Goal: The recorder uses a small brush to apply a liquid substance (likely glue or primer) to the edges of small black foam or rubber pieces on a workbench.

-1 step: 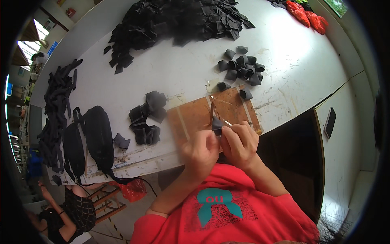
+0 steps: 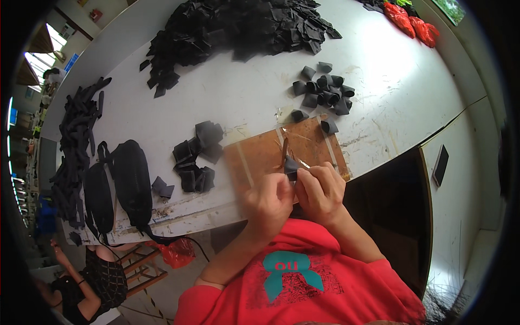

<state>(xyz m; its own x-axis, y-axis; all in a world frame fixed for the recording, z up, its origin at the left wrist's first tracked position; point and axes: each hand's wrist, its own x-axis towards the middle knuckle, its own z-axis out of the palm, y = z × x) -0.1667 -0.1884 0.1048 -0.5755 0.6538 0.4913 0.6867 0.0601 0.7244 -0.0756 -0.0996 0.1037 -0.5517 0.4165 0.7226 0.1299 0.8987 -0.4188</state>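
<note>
My left hand (image 2: pixel 271 199) and my right hand (image 2: pixel 320 189) meet over the near part of a brown board (image 2: pixel 257 151). Pinched between the fingers of both is a small dark grey fabric piece (image 2: pixel 291 165), folded so its top comes to a point. A thin dark upright strip (image 2: pixel 285 146) stands just beyond it; I cannot tell whether the two touch. Beyond the board lies a cluster of curled dark fabric loops (image 2: pixel 327 92). Left of the board rest several flat dark folded pieces (image 2: pixel 196 176). The fingertips partly hide the held piece's lower edge.
A large heap of black fabric pieces (image 2: pixel 216 38) covers the table's far side. At the left are a pile of dark strips (image 2: pixel 76 146) and two black pouches (image 2: pixel 132 179). Red plastic bags (image 2: pixel 411 24) sit far right. Another person's arm (image 2: pixel 78 279) shows at lower left.
</note>
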